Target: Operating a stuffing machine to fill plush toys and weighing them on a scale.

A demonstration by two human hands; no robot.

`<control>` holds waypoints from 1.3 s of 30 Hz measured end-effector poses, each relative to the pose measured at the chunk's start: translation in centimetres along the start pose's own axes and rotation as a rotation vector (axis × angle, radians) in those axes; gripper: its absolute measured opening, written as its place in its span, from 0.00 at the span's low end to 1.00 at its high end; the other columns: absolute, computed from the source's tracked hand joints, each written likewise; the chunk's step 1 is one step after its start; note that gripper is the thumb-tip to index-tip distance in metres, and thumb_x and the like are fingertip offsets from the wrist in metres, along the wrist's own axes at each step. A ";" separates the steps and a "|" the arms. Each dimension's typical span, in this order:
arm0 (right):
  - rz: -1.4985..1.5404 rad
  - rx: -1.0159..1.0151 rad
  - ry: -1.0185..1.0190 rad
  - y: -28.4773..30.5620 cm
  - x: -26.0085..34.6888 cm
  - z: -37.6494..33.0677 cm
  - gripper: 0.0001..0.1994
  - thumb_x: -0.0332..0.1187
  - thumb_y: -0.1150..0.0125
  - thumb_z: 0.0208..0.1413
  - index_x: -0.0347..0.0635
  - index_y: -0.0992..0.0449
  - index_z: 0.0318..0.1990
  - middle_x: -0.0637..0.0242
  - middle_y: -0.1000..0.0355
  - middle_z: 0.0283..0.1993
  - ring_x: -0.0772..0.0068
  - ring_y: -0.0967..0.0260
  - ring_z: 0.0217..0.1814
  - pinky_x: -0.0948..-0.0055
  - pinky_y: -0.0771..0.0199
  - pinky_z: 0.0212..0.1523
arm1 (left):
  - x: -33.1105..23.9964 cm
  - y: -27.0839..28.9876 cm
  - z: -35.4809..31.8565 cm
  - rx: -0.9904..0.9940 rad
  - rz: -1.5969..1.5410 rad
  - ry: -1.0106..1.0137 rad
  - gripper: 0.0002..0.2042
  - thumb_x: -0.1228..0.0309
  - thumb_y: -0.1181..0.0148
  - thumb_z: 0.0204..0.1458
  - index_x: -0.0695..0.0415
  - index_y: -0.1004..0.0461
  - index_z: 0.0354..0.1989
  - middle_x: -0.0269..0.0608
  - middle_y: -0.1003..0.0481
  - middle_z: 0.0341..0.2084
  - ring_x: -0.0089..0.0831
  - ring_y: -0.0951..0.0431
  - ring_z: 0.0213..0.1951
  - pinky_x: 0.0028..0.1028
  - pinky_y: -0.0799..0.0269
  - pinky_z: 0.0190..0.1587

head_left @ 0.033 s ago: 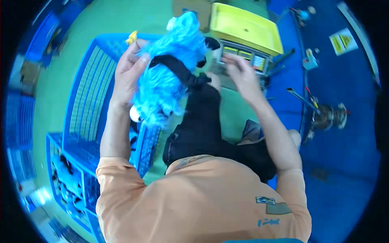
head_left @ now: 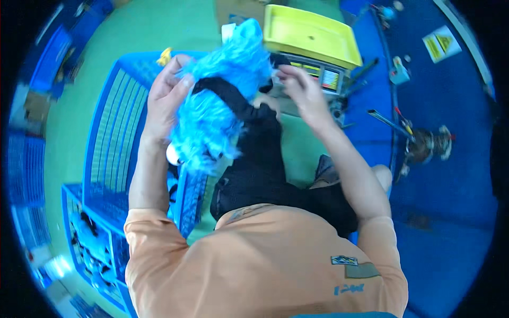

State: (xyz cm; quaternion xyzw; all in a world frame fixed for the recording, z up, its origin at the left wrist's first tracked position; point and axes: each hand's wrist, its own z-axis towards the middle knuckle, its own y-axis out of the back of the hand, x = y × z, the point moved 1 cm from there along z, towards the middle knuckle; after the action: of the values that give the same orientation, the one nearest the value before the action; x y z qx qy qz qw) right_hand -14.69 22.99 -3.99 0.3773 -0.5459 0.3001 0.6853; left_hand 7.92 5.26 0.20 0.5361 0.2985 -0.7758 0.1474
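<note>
A fluffy bright blue plush toy [head_left: 209, 124] with a black band [head_left: 225, 93] across it is held up in front of me. My left hand [head_left: 168, 100] pinches its left side between thumb and fingers. A white tag-like piece [head_left: 228, 33] stands at its top, and a round white part [head_left: 172, 155] shows at its lower left. Small black parts stick out on its right side. Beside them is my right hand [head_left: 307, 98], fingers bent and apart, fingertips close to the upper black part. Whether they touch it is unclear. A yellow piece [head_left: 165, 56] shows just beyond my left fingertips.
A blue plastic crate [head_left: 101, 132] stands to my left, with another blue crate [head_left: 71, 212] of blue and black plush pieces below. Ahead on the right, a yellow tray [head_left: 313, 37] sits on a device. The blue worktable [head_left: 445, 206] at right carries tools and a metal fixture [head_left: 424, 146].
My right hand has moved left, close to the toy's black parts, and its fingers are more bent. My left hand keeps its hold. The whole view has shifted slightly.
</note>
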 end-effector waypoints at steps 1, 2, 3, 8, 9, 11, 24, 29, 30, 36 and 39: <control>0.129 -0.035 -0.016 0.3 0.4 0.0 0.22 0.37 0.42 0.64 0.33 0.31 0.61 0.54 0.27 0.56 0.67 0.29 0.57 0.68 0.29 0.59 | 0.3 -1.4 0.9 0.099 -0.027 0.020 0.12 0.74 0.41 0.60 0.59 0.31 0.51 0.34 0.25 0.40 0.18 0.29 0.35 0.17 0.35 0.39; 0.217 -0.048 0.053 0.4 0.4 0.0 0.22 0.38 0.41 0.65 0.32 0.31 0.60 0.56 0.27 0.54 0.68 0.30 0.56 0.69 0.30 0.59 | 0.5 -2.7 1.3 0.182 -0.049 0.044 0.13 0.74 0.41 0.60 0.59 0.31 0.51 0.34 0.25 0.40 0.17 0.29 0.35 0.17 0.35 0.40; 0.157 -0.043 0.071 1.1 0.5 -0.1 0.22 0.38 0.42 0.65 0.32 0.31 0.60 0.57 0.27 0.54 0.68 0.30 0.55 0.70 0.30 0.58 | 0.9 -3.9 1.7 0.264 -0.073 0.072 0.13 0.73 0.40 0.59 0.59 0.31 0.51 0.34 0.25 0.40 0.17 0.29 0.35 0.16 0.35 0.40; 0.137 -0.122 -0.051 6.4 -3.8 -2.6 0.18 0.36 0.44 0.65 0.36 0.28 0.58 0.61 0.26 0.52 0.72 0.30 0.50 0.75 0.32 0.53 | 4.9 -8.9 2.7 0.312 -0.213 0.206 0.13 0.73 0.38 0.58 0.59 0.31 0.50 0.33 0.25 0.40 0.17 0.30 0.36 0.16 0.36 0.40; 0.154 -0.133 -0.093 7.2 -5.2 -3.4 0.18 0.35 0.44 0.65 0.38 0.27 0.58 0.63 0.26 0.52 0.73 0.31 0.50 0.76 0.32 0.52 | 5.7 -9.6 2.7 0.284 -0.247 0.236 0.14 0.73 0.38 0.58 0.59 0.31 0.50 0.33 0.25 0.40 0.16 0.30 0.36 0.16 0.36 0.40; 0.129 -0.099 -0.167 7.9 -6.6 -5.0 0.17 0.34 0.43 0.64 0.37 0.27 0.57 0.63 0.25 0.51 0.73 0.30 0.49 0.75 0.32 0.52 | 6.9 -11.0 2.8 0.341 -0.221 0.271 0.14 0.73 0.38 0.58 0.59 0.31 0.50 0.33 0.25 0.39 0.16 0.30 0.35 0.16 0.37 0.40; 0.430 -0.299 -0.018 12.0 -6.9 -7.6 0.16 0.22 0.48 0.59 0.38 0.25 0.54 0.66 0.22 0.45 0.78 0.29 0.44 0.77 0.30 0.47 | 9.4 -12.8 3.8 0.418 0.031 0.264 0.08 0.74 0.40 0.59 0.58 0.31 0.45 0.31 0.28 0.32 0.16 0.34 0.31 0.17 0.38 0.36; -0.122 -0.410 0.003 13.7 -8.1 -7.6 0.16 0.24 0.46 0.59 0.39 0.26 0.55 0.65 0.21 0.40 0.75 0.26 0.38 0.73 0.28 0.40 | 11.5 -12.6 5.3 0.475 0.378 0.260 0.05 0.74 0.43 0.60 0.58 0.30 0.43 0.31 0.30 0.30 0.17 0.35 0.30 0.19 0.37 0.34; -0.121 -0.412 0.007 13.9 -8.0 -7.7 0.16 0.24 0.46 0.59 0.39 0.26 0.55 0.65 0.21 0.40 0.75 0.26 0.38 0.73 0.28 0.40 | 12.2 -12.8 5.6 0.476 0.380 0.256 0.05 0.74 0.43 0.60 0.58 0.30 0.43 0.31 0.30 0.30 0.17 0.35 0.30 0.19 0.37 0.34; -0.628 -0.765 -0.007 15.1 -6.8 -9.9 0.17 0.25 0.45 0.58 0.42 0.27 0.56 0.66 0.22 0.31 0.70 0.28 0.27 0.68 0.30 0.31 | 17.5 -15.5 8.6 0.492 0.683 0.022 0.05 0.74 0.45 0.61 0.59 0.30 0.43 0.33 0.31 0.31 0.20 0.37 0.30 0.21 0.36 0.34; -0.514 -0.913 0.017 17.8 -6.1 -11.3 0.16 0.27 0.45 0.57 0.45 0.26 0.53 0.66 0.23 0.28 0.64 0.30 0.23 0.61 0.31 0.27 | 18.1 -19.5 9.7 0.463 0.677 -0.048 0.05 0.74 0.44 0.59 0.60 0.30 0.42 0.36 0.30 0.29 0.25 0.33 0.30 0.25 0.33 0.37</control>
State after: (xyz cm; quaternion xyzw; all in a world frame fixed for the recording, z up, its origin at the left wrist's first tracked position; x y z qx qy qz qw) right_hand -24.86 42.07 -7.94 0.1594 -0.5053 -0.1433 0.8359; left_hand -16.84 16.05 -8.10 0.6048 -0.0810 -0.7424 0.2768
